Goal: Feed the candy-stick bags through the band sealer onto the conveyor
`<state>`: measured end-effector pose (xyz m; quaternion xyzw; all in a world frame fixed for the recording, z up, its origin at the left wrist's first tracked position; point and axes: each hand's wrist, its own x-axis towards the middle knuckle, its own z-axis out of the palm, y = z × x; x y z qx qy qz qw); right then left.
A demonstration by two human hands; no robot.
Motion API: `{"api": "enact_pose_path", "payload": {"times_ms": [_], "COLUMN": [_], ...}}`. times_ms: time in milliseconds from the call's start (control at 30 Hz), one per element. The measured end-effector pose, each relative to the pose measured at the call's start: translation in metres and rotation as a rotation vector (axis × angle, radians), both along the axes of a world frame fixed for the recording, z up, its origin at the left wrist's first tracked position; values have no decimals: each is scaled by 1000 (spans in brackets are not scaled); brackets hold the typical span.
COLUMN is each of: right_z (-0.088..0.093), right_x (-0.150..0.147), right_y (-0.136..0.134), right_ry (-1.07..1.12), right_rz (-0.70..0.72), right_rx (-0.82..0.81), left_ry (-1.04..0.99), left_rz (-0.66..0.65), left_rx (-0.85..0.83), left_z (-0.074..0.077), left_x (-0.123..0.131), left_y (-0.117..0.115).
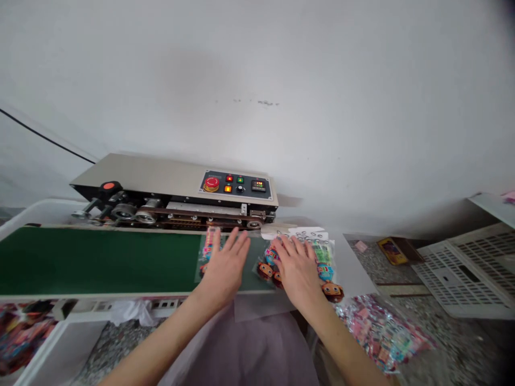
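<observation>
My left hand (226, 262) lies flat with fingers stretched over a clear plastic packet (206, 252) on the green conveyor belt (100, 262). The packet's top edge sits at the sealing machine (177, 179), below its band and rollers. My right hand (295, 265) rests, fingers spread, on further clear packets (265, 268) at the belt's right end. Printed cartoon faces with brown hair show inside these packets. Another packet (328, 271), with a greenish card and metal rings near its top, lies right of my right hand. Both palms hide parts of the packets.
The machine's control panel (237, 184) has a red stop button and lit switches. A plastic bag of colourful packets (386, 332) lies at lower right. A white crate (470, 271) and a small box (392, 252) stand on the right. A white bin (60, 348) is at lower left.
</observation>
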<state>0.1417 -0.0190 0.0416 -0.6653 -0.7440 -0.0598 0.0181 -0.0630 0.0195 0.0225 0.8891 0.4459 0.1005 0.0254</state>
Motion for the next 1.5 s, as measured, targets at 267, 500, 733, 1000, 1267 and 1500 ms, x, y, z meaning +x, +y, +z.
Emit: {"api": "enact_pose_path", "payload": {"times_ms": [267, 500, 733, 1000, 1267, 1500], "right_z": [-3, 1, 3, 13, -13, -10], "right_x": [11, 6, -5, 14, 6, 9], "right_y": [0, 12, 50, 28, -20, -14], "right_ry": [-34, -13, 172, 95, -16, 59], "right_rz": [13, -4, 26, -50, 20, 8], "right_rx": [-89, -41, -78, 28, 52, 73], "left_ry": [-30, -25, -33, -59, -56, -41], "left_rz": [-216, -123, -174, -63, 59, -14], "left_rx": [45, 120, 92, 77, 43, 30], "left_z": [-23, -28, -40, -36, -34, -15], "left_x": [37, 38, 41, 53, 29, 35], "left_y": [-17, -24, -18, -17, -19, -16]}}
